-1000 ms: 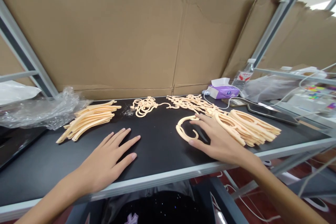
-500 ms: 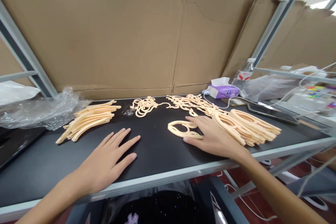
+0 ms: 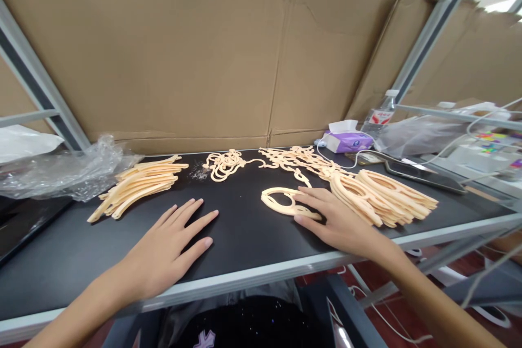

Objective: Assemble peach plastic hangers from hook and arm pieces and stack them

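Observation:
My left hand (image 3: 163,253) lies flat on the black tabletop (image 3: 240,239) with its fingers spread and nothing in it. To the right, my right hand (image 3: 336,222) rests over the right end of a flat cream-coloured piece (image 3: 281,206) with an oval opening, thumb and fingers apart on either side of it; the part under the palm is hidden. Beside that hand, on its right, is a pile of similar oval pieces (image 3: 379,196). A stack of curved cream strips (image 3: 141,185) lies beyond my left hand.
Thin looped scraps (image 3: 224,164) and a wider tangle of them (image 3: 296,160) lie at the back. Crumpled clear plastic (image 3: 77,171) is at the left. A purple tissue pack (image 3: 346,140), a bottle (image 3: 381,114), a dark tablet (image 3: 424,174) and cables stand or lie at the right. Cardboard (image 3: 183,54) walls the back.
My right hand has slid slightly to the right and toward me, uncovering more of the oval piece. The left hand has stayed where it was.

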The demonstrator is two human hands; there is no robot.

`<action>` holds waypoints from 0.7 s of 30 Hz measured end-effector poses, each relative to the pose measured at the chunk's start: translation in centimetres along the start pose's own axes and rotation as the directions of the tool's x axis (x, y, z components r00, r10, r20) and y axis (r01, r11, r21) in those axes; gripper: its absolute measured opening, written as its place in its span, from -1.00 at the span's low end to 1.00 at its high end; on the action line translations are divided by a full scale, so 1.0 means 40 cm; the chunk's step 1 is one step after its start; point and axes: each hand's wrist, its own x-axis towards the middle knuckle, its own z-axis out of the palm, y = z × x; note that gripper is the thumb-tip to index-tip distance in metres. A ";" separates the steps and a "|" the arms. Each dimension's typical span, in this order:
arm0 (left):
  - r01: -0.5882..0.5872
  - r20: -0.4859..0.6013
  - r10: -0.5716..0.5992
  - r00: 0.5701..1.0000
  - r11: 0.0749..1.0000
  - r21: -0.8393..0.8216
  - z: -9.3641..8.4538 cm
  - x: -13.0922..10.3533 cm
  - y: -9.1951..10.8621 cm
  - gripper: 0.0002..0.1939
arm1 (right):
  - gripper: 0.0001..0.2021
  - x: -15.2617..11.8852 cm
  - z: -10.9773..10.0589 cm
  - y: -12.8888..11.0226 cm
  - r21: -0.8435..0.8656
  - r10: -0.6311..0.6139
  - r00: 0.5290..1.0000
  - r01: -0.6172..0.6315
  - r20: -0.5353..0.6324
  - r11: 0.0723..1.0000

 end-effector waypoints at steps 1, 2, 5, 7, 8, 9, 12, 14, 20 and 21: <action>0.002 0.003 -0.002 1.000 1.000 -0.001 -0.001 0.000 0.000 -0.42 | -0.56 0.000 0.001 0.000 -0.013 -0.006 1.000 0.006 0.001 1.000; 0.003 0.007 -0.003 1.000 1.000 -0.001 -0.001 0.000 0.001 -0.42 | -0.56 0.000 0.001 -0.001 -0.024 -0.013 1.000 0.013 0.004 1.000; 0.002 0.018 -0.002 1.000 1.000 0.003 -0.003 0.000 0.002 -0.42 | -0.58 0.000 0.001 -0.003 -0.038 -0.036 0.999 0.036 0.012 0.999; -0.001 0.010 0.001 1.000 1.000 0.002 -0.004 0.000 0.002 -0.42 | -0.60 0.000 -0.001 -0.005 -0.052 -0.045 0.999 0.046 0.016 0.998; -0.002 0.003 0.002 1.000 1.000 0.000 -0.003 0.000 0.002 -0.42 | -0.61 0.001 -0.002 -0.007 -0.061 -0.051 0.999 0.052 0.015 0.997; -0.003 -0.002 0.003 1.000 1.000 -0.002 -0.003 0.000 0.002 -0.42 | -0.62 0.001 -0.003 -0.009 -0.070 -0.057 0.998 0.058 0.014 0.996; -0.003 0.002 0.003 1.000 1.000 -0.001 0.000 0.001 0.000 -0.42 | -0.64 0.003 -0.007 -0.014 -0.080 -0.077 0.997 0.077 0.001 0.994; -0.001 0.001 0.001 1.000 1.000 0.001 0.002 0.002 -0.001 -0.43 | -0.65 0.004 -0.009 -0.016 -0.074 -0.081 0.997 0.081 0.002 0.994; -0.001 0.006 0.001 1.000 1.000 0.009 0.001 0.001 -0.001 -0.43 | -0.63 0.005 -0.011 -0.012 0.005 -0.044 0.999 0.044 0.026 0.999; -0.001 0.013 0.001 1.000 1.000 0.011 0.001 0.001 -0.001 -0.43 | -0.63 0.004 -0.010 -0.011 0.007 -0.047 0.998 0.047 0.029 0.999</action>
